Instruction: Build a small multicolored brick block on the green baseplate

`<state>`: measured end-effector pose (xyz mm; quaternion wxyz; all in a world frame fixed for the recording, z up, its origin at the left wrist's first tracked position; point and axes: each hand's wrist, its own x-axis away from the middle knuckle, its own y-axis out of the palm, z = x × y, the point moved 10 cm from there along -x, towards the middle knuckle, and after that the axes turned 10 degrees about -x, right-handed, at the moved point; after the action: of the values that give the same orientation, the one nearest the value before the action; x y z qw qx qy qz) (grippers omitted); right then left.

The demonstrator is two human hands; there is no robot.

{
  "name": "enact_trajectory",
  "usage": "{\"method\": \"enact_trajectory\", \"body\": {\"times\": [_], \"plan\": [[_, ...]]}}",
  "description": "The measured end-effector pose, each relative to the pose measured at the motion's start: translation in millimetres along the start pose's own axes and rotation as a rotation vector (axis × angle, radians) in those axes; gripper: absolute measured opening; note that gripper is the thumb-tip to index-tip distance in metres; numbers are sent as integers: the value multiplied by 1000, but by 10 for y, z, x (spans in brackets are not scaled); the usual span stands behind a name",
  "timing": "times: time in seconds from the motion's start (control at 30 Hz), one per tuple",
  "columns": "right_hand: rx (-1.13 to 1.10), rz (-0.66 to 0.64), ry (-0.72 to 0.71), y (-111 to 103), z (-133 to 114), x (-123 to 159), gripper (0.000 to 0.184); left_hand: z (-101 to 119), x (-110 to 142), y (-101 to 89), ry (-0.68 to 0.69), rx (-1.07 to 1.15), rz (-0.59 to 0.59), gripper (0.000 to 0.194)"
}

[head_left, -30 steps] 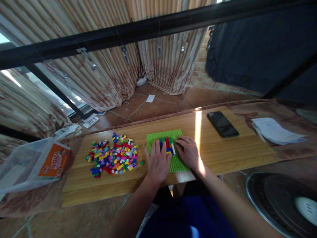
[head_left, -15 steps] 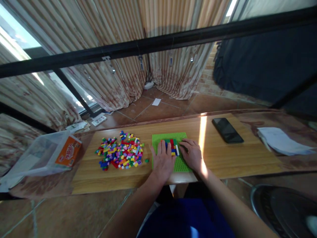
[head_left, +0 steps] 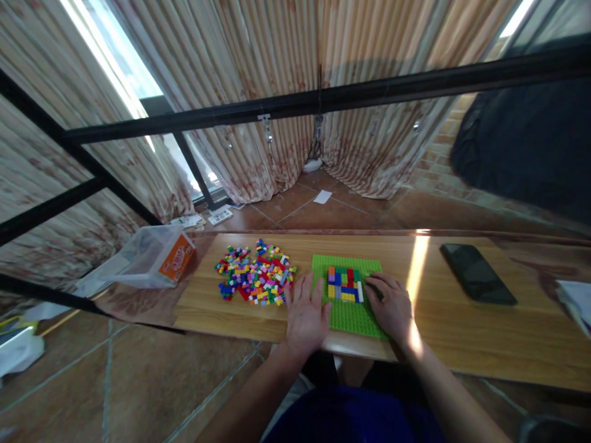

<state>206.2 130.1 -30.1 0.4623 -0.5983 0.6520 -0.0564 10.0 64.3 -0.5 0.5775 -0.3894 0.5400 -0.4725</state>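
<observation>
On the wooden board lies a green studded baseplate (head_left: 351, 320). Toy bricks (head_left: 345, 285) in red, blue, yellow, green, orange and white form a tight block on its upper middle. My left hand (head_left: 307, 314) is flat with fingers spread, at the baseplate's left edge, between it and a heap of loose bricks (head_left: 258, 277). It holds nothing that I can see. My right hand (head_left: 391, 306) rests over the baseplate's right edge, fingers loosely bent and apart, the tips close to the white brick at the block's right side.
A black phone (head_left: 478, 274) lies on the board (head_left: 429, 332) at the right, past a strip of sunlight. A clear plastic box (head_left: 152, 258) with an orange label stands to the left. White papers (head_left: 575, 298) lie at the far right. A dark metal bar (head_left: 295, 104) crosses beyond the board.
My left hand has moved left off the brick block, which now shows fully. My right hand stays at the baseplate's right side. The camera view has turned left.
</observation>
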Motion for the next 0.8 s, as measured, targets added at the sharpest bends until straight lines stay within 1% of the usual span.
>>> {"method": "enact_trajectory", "body": {"times": [0.13, 0.2, 0.27, 0.33, 0.4, 0.47, 0.57, 0.67, 0.8], "plan": [[7, 1, 1, 9, 31, 14, 27, -645, 114, -186, -170, -24, 111, 44], [18, 3, -2, 7, 36, 17, 28, -930, 181, -256, -218, -37, 170, 39], [25, 2, -10, 8, 32, 18, 28, -1149, 249, -307, -244, -50, 221, 35], [26, 1, -18, 7, 27, 19, 28, -1292, 309, -331, -260, -59, 254, 32], [28, 3, -19, 3, 28, 20, 29, -1351, 349, -326, -261, -55, 266, 27], [32, 2, -16, 4, 30, 22, 28, -1341, 362, -299, -251, -46, 260, 24], [34, -3, -14, 5, 27, 22, 29, -1273, 344, -256, -239, -41, 237, 25], [29, -7, -8, 2, 20, 19, 29, -1190, 313, -255, -229, -34, 226, 24], [26, -9, 9, -4, 12, 11, 28, -1029, 272, -241, -159, -7, 183, 23]]}}
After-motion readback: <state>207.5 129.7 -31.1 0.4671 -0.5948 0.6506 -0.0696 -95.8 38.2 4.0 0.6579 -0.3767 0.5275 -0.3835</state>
